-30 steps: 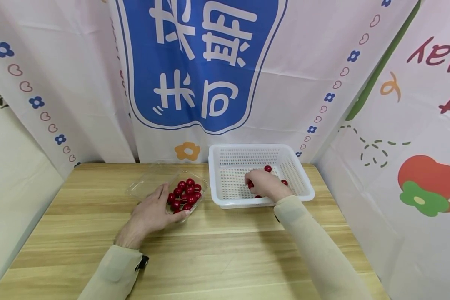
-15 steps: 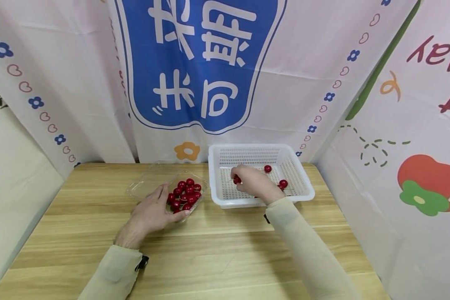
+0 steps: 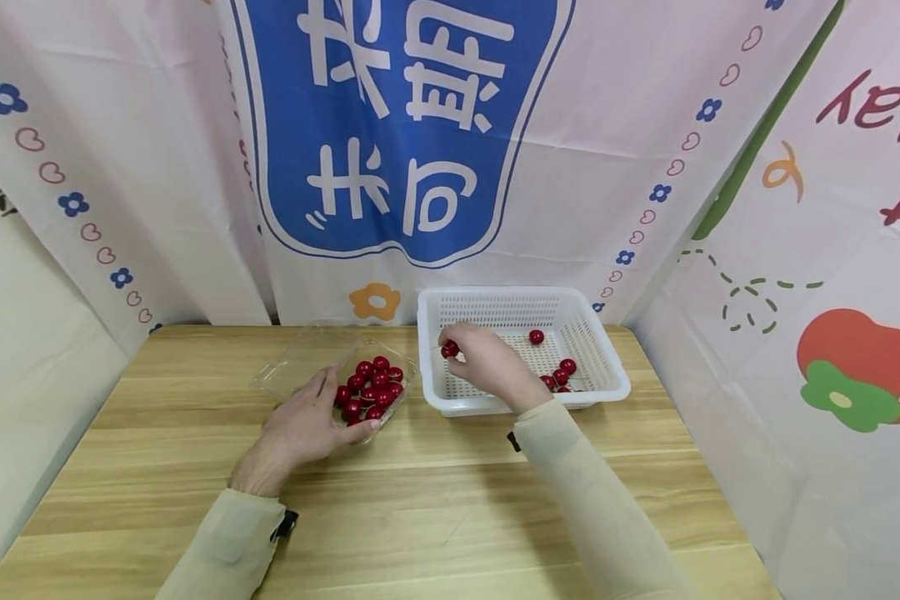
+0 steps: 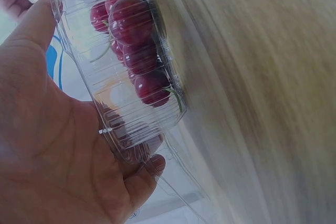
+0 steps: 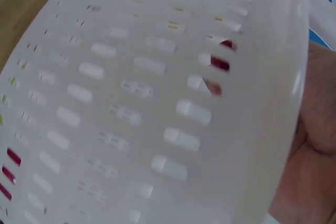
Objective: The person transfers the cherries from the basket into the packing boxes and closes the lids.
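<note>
Dark red cherries [image 3: 380, 379] with thin stems lie in a clear plastic clamshell box [image 4: 100, 98] on the wooden table. My left hand [image 3: 297, 427] holds this box, thumb at its near side and fingers around its left side. Over the left part of a white slotted basket [image 3: 427, 400], my right hand [image 3: 487, 362] pinches a cherry [image 3: 450, 349] between thumb and fingers. More cherries [image 3: 561, 377] sit at the basket's right front, and a single cherry [image 3: 536, 337] lies farther back. The basket wall hides most of the right hand [image 5: 310, 161] in the right wrist view.
The box's clear lid [image 3: 300, 358] lies folded back toward the left rear. The basket stands just right of the box, near the table's [image 3: 435, 517] back edge. A printed cloth [image 3: 570, 183] hangs directly behind, with cloth walls at both sides.
My right hand has moved left across the basket, carrying the cherry and rising slightly. Cherries at the basket's right front have come into sight. My left hand and the box stay put.
</note>
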A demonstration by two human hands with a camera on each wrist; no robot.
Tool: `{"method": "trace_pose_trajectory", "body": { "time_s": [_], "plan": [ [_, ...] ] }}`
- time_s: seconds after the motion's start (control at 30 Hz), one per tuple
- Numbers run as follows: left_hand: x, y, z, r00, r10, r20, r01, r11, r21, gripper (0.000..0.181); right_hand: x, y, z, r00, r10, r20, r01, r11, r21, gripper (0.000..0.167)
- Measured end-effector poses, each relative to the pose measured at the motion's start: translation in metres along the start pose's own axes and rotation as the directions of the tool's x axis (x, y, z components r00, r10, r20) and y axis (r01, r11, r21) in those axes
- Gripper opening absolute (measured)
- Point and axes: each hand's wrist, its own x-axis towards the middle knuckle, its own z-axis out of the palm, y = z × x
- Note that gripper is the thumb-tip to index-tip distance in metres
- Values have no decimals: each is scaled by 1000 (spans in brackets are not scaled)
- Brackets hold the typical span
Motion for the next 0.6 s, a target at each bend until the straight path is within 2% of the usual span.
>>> {"method": "trace_pose_trajectory", "body": {
  "time_s": [0.13, 0.37, 0.6],
  "plan": [
    [0, 0, 0, 1000, -1, -2, 1, 1000, -1, 143, 2, -6, 5, 998, -15, -57, 17, 999, 34, 28],
    [0, 0, 0, 1000, 3, -8, -3, 1000, 2, 142, 7, -20, 15, 987, -64, -150, 71, 996, 45, 18],
    [-1, 1, 0, 1000, 13, -15, -13, 1000, 5, 142, 13, -38, 24, 985, -93, -147, 104, 992, 72, 16]
  ]
}}
